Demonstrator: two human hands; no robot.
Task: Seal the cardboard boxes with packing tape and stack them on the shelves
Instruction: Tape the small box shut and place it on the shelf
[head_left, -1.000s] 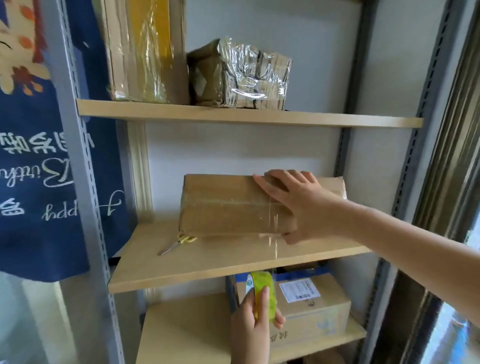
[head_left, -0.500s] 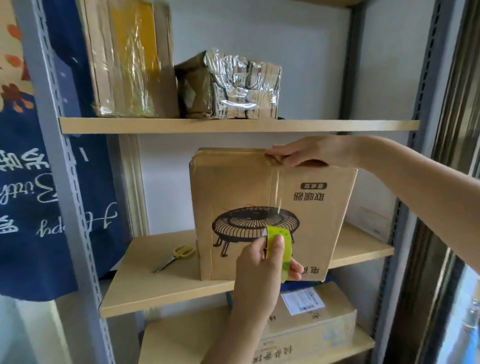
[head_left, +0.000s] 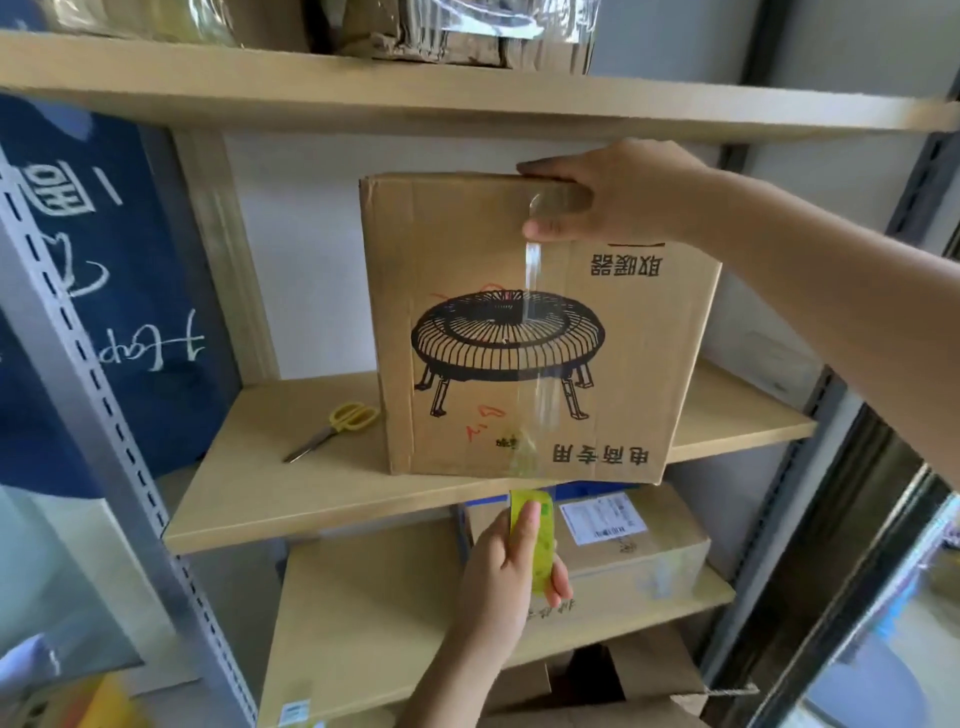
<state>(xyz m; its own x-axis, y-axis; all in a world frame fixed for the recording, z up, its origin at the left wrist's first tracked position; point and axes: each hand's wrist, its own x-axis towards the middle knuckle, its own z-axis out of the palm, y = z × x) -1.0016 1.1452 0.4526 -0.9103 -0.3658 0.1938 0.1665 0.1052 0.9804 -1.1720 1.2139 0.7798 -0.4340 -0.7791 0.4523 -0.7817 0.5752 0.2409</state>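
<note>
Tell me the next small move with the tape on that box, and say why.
Probably press the clear tape strip flat against the box front. The right hand pins its top end at the upper edge, while the left hand holds the tape roll below the shelf, so the strip looks stretched but not fully stuck down.

Soft, even daylight, seemingly from the right, keeps the shelves bright with only faint shadows. Glare streaks the clear tape (head_left: 535, 291). The bottom-left corner is smeared and blurred, and the wide lens bows the shelf post (head_left: 98, 364) at the edges.
</note>
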